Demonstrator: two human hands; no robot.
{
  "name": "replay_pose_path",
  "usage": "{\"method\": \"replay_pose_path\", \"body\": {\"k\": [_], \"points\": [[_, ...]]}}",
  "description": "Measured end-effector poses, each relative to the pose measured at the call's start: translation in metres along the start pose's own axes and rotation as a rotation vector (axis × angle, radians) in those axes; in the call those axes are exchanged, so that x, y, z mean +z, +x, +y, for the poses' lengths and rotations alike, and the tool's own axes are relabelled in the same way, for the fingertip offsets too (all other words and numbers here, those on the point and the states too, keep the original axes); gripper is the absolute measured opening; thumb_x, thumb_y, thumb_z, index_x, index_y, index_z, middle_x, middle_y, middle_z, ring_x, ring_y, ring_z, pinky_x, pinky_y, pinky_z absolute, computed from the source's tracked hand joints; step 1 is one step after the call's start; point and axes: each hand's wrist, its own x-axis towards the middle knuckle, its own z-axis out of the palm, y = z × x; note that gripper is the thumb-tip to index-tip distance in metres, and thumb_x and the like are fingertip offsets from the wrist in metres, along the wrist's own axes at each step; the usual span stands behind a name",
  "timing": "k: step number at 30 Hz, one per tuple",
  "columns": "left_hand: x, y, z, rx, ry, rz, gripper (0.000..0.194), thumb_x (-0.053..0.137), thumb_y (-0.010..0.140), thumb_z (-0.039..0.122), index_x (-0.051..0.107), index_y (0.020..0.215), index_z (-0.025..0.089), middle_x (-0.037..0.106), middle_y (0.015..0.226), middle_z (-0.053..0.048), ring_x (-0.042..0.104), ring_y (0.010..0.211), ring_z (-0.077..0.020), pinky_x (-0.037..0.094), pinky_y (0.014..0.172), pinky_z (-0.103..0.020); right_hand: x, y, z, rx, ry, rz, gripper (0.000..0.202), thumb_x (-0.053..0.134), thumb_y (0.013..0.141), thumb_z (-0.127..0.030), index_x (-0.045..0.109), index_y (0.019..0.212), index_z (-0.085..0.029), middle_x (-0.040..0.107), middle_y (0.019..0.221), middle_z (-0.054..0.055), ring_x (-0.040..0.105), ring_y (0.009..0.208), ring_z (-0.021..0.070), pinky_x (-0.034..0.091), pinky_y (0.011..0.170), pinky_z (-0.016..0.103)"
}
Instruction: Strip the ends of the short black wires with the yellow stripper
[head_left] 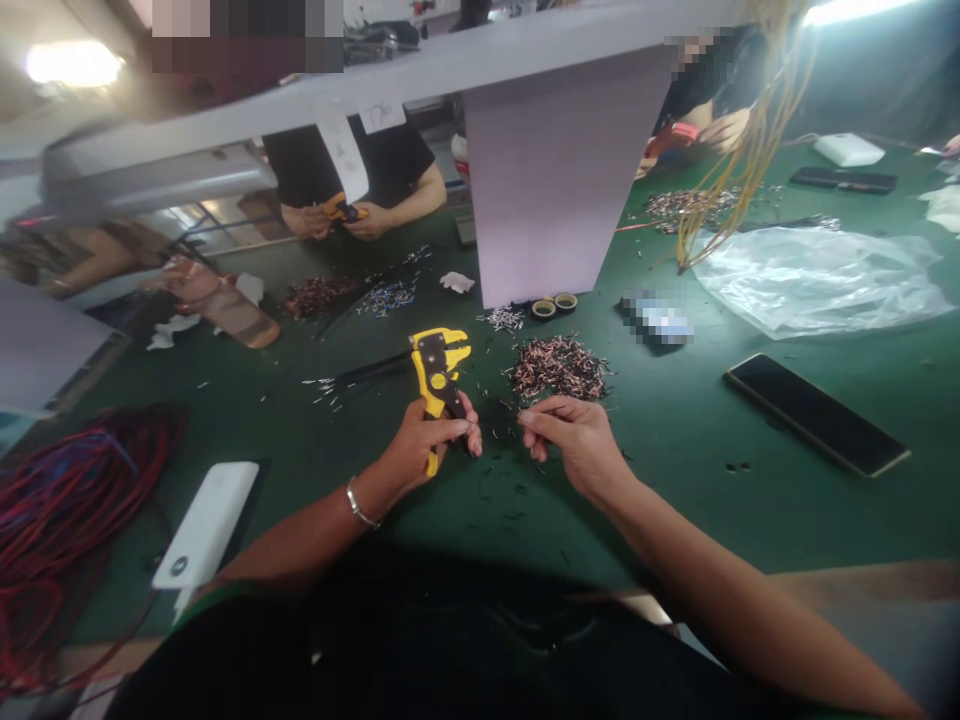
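My left hand (442, 432) is wrapped round the handles of a yellow and black wire stripper (438, 375), whose jaws point up and away from me. Just right of it, my right hand (562, 435) is closed in a pinch of thumb and forefinger; whatever lies between the fingertips is too small to make out. Beyond my right hand is a heap of short black wire pieces with copper ends (559, 368). Left of the stripper lies a bundle of black wires (375, 370) with bare silvery tips. Tiny dark scraps (514, 515) are scattered below my hands.
A phone (817, 412) and a clear plastic bag (817, 275) lie on the right. On the left are red wire coils (82, 500), a white power bank (206, 525) and a bottle (225, 305). Tape rolls (555, 305) sit by an upright panel (555, 180). Co-workers' hands (345, 218) work across the table.
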Motion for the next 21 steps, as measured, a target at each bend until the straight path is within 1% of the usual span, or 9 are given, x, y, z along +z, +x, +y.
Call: {"method": "replay_pose_path", "body": {"k": [5, 8, 13, 18, 21], "points": [[-0.001, 0.0, -0.002, -0.004, 0.032, -0.003, 0.02, 0.073, 0.076, 0.019, 0.059, 0.089, 0.012, 0.063, 0.068, -0.002, 0.064, 0.058, -0.0171, 0.054, 0.06, -0.035, -0.001, 0.001, 0.001, 0.003, 0.002, -0.015, 0.02, 0.084, 0.064, -0.032, 0.07, 0.061, -0.018, 0.065, 0.048, 0.0, 0.05, 0.035, 0.0093, 0.039, 0.037, 0.024], [0.0, 0.0, -0.003, 0.0, 0.034, 0.013, 0.022, 0.075, 0.074, 0.02, 0.059, 0.088, 0.012, 0.062, 0.068, -0.001, 0.063, 0.057, -0.0163, 0.054, 0.058, -0.034, 0.0, 0.0, 0.001, 0.01, 0.0, -0.021, 0.019, 0.084, 0.064, -0.031, 0.07, 0.061, -0.018, 0.065, 0.048, 0.0, 0.05, 0.035, 0.0092, 0.039, 0.037, 0.024], [0.0, 0.0, -0.003, 0.023, 0.023, 0.051, 0.021, 0.074, 0.071, 0.017, 0.059, 0.086, 0.013, 0.062, 0.07, 0.0, 0.061, 0.056, -0.0149, 0.054, 0.056, -0.033, -0.002, 0.002, -0.002, -0.002, 0.003, 0.006, 0.018, 0.083, 0.064, -0.03, 0.071, 0.06, -0.018, 0.064, 0.047, -0.001, 0.05, 0.035, 0.0091, 0.039, 0.037, 0.024], [-0.003, 0.002, -0.005, 0.035, 0.002, 0.052, 0.018, 0.071, 0.072, 0.012, 0.06, 0.086, 0.013, 0.062, 0.07, 0.0, 0.061, 0.056, -0.0149, 0.054, 0.056, -0.034, -0.005, 0.004, -0.006, -0.014, 0.021, 0.031, 0.018, 0.082, 0.063, -0.028, 0.07, 0.057, -0.017, 0.062, 0.045, -0.001, 0.048, 0.034, 0.0083, 0.038, 0.036, 0.023], [-0.004, 0.002, -0.005, 0.048, -0.008, 0.061, 0.017, 0.07, 0.072, 0.01, 0.06, 0.085, 0.013, 0.061, 0.069, 0.0, 0.06, 0.054, -0.015, 0.052, 0.054, -0.033, -0.008, 0.005, -0.011, -0.05, 0.042, 0.08, 0.018, 0.081, 0.064, -0.027, 0.069, 0.055, -0.017, 0.061, 0.044, -0.001, 0.048, 0.035, 0.0083, 0.037, 0.036, 0.023]]}}
